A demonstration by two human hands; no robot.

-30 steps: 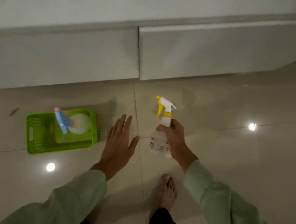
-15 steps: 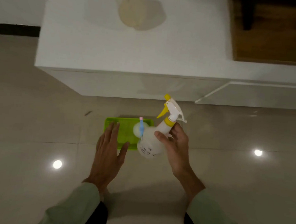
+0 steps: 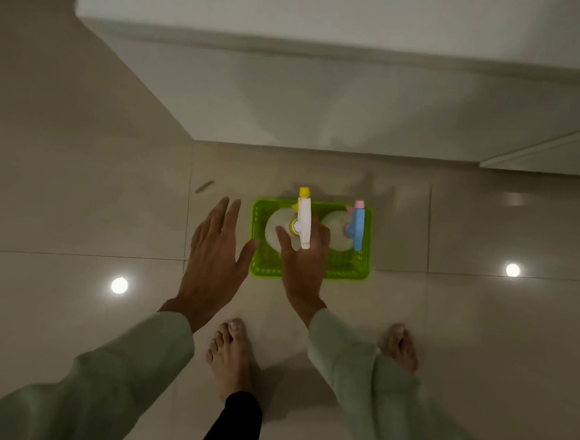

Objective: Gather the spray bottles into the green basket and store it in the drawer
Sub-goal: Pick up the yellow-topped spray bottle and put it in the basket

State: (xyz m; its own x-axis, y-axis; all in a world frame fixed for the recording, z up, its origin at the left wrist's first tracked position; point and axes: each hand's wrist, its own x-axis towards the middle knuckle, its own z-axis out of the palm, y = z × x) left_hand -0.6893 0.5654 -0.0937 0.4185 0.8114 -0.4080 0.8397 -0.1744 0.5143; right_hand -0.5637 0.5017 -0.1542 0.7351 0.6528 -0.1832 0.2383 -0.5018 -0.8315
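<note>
Yellow-nozzle bottle (image 3: 282, 231) now upright in green basket (image 3: 346, 273); right hand (image 3: 304, 258) fingers still gripping it; left hand (image 3: 214, 249) fingers spread.

floor (image 3: 77, 205): glossy beige tiles, two light glares | cabinet (image 3: 324, 102): white, low, up top | room's pretty dim

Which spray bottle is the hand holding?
The yellow-nozzle bottle, in the left side of the green basket; the right hand grips it. The blue-nozzle bottle stands untouched beside it.
</note>
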